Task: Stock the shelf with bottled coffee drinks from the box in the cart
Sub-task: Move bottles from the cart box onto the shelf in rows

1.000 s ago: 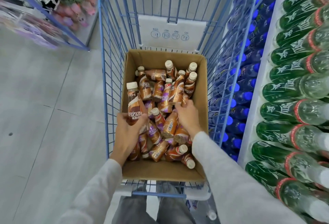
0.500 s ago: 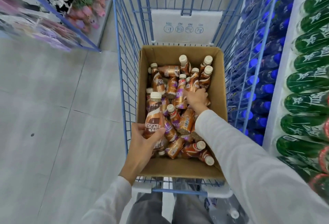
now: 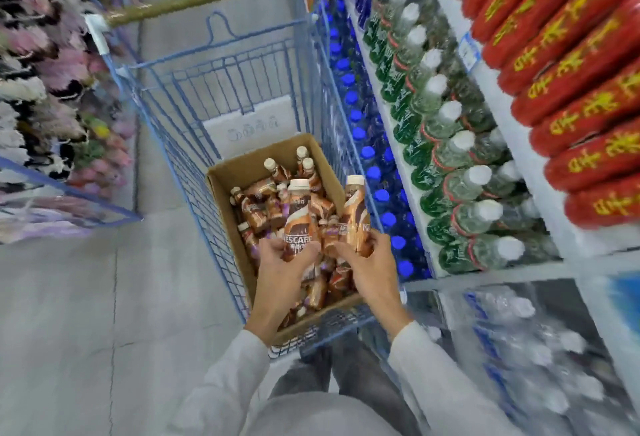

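A cardboard box (image 3: 221,182) sits in the blue wire cart (image 3: 187,144), filled with several brown bottled coffee drinks (image 3: 256,210) lying loose. My left hand (image 3: 280,276) grips one upright coffee bottle (image 3: 298,217) with a white cap, lifted above the box. My right hand (image 3: 369,269) grips a second coffee bottle (image 3: 355,214), also upright, close beside the first. Both bottles hang over the near half of the box.
The shelf (image 3: 519,144) on the right holds rows of green-labelled water bottles (image 3: 446,144), blue-capped bottles (image 3: 367,165) below and red bottles (image 3: 571,65) above. Wrapped packs of water (image 3: 526,342) lie at lower right. A rack of soft goods (image 3: 45,96) stands on the left across the grey floor.
My right hand has taken a bottle from the box and lifted it. The left hand has raised its bottle too, and my view has swung up toward the shelf.
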Motion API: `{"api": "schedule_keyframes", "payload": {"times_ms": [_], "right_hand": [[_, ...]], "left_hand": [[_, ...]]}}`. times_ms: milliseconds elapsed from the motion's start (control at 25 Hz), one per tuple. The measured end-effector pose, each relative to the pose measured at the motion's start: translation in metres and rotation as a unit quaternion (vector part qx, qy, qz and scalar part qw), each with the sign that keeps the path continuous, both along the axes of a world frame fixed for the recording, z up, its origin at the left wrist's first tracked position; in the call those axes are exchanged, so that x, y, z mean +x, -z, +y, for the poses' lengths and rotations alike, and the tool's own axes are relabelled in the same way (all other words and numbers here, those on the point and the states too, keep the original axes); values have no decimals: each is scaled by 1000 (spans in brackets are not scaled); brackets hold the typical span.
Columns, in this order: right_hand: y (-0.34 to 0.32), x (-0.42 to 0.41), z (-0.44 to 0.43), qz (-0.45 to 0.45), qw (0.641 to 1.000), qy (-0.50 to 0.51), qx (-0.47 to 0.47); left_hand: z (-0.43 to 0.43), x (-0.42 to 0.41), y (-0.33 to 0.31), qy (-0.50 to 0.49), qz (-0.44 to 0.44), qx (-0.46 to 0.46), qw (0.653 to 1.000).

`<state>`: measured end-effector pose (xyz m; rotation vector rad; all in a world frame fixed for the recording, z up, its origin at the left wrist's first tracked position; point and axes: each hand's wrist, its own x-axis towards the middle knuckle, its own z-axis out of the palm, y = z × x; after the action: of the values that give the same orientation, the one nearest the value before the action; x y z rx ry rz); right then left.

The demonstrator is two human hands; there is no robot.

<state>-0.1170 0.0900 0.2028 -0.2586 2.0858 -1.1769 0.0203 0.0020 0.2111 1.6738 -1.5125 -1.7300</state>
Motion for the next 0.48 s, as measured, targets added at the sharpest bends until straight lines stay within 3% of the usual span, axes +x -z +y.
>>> {"api": "schedule_keyframes", "payload": {"times_ms": [200,480], "right_hand": [[-74,0,85,53,987,131,-76],[-170,-5,236,153,936,263,-175]], "left_hand": [[58,-41,-53,110,65,-34,991],[180,-106,-128,221,172,-62,958]]}}
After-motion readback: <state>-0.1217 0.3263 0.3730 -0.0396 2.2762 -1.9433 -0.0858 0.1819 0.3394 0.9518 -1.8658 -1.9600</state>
